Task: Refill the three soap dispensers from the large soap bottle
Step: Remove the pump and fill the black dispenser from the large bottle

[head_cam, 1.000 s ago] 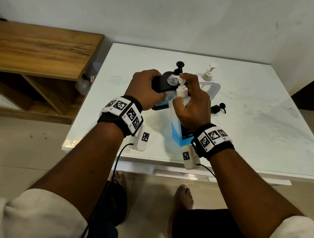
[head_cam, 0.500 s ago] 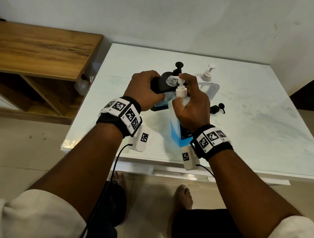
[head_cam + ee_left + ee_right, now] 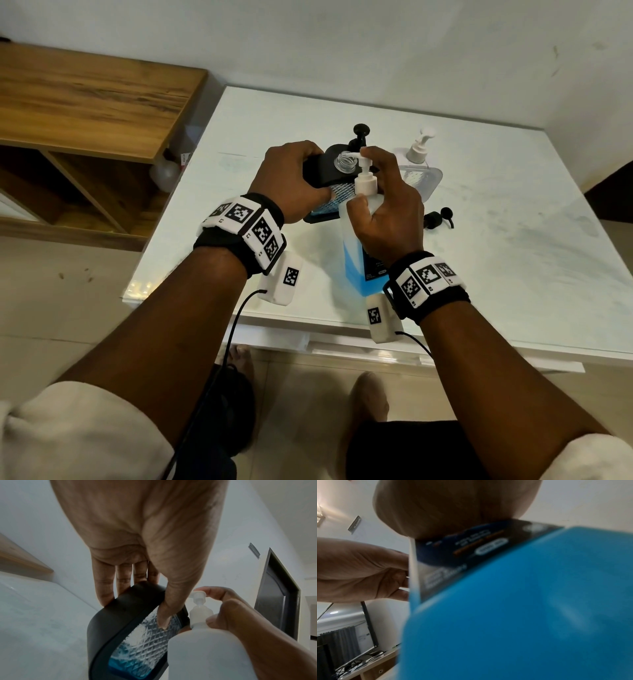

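Note:
My left hand (image 3: 291, 181) grips the black-framed dispenser (image 3: 325, 171) by its top, tilted, with its clear threaded mouth (image 3: 344, 161) uncovered. A little blue soap lies low inside its ribbed clear body (image 3: 145, 642). My right hand (image 3: 387, 205) holds the large soap bottle (image 3: 356, 270) by its neck, a fingertip on the white pump head (image 3: 364, 161), whose spout sits at the dispenser's mouth. The bottle's lower part holds blue soap (image 3: 522, 601). A clear dispenser with a white pump (image 3: 418, 157) stands behind my right hand. A black pump top (image 3: 359, 135) rises behind the held dispenser.
A loose black pump (image 3: 438, 219) lies on the white table (image 3: 513, 240) to the right of my right hand. A wooden shelf unit (image 3: 85, 102) stands to the left of the table. The wall runs close behind. My bare feet show below the table's front edge.
Both hands hold the same grips. The bottle and dispenser have barely shifted; the pump spout stays at the dispenser's mouth.

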A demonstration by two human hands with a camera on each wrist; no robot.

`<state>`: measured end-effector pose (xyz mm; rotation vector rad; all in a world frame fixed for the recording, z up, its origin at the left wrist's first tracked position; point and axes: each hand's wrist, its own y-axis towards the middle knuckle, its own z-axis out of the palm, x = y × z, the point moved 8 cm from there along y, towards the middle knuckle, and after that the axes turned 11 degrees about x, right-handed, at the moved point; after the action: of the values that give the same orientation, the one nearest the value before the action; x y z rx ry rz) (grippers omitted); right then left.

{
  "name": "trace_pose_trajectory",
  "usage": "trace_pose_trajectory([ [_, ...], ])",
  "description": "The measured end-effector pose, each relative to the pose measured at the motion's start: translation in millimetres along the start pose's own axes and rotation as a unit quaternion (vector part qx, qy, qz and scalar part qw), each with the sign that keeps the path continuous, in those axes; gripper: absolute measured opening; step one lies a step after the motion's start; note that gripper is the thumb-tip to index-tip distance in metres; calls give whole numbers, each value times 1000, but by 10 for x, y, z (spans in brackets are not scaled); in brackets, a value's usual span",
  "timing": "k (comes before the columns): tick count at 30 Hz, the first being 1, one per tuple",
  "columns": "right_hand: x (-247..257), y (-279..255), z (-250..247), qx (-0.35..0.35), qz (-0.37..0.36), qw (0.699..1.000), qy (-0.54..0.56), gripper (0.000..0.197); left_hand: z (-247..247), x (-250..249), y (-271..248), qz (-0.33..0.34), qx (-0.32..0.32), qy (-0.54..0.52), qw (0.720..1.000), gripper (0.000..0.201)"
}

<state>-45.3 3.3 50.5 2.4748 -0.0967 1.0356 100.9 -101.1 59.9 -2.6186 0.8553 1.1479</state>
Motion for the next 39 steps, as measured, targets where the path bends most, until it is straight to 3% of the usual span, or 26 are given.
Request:
trace_pose_trajectory([
  [8, 1, 7, -2, -2, 2, 1000, -15, 51, -23, 1, -1, 1, 0, -5, 1000, 40],
  [17, -16, -1, 6, 2, 8, 1000, -9, 61, -16, -2, 8, 3, -1, -4, 1000, 39],
  [25, 6, 27, -4, 2, 2, 1000, -16, 50, -10, -7, -9, 5, 1, -1, 1000, 39],
  [33, 14, -4, -2, 1, -6, 1000, -5, 59, 3, -16, 0, 3, 1, -6, 1000, 40],
  [39, 8, 20, -8, -4, -2, 1000, -8, 52, -20, -21, 14, 5, -3, -3, 1000, 40],
])
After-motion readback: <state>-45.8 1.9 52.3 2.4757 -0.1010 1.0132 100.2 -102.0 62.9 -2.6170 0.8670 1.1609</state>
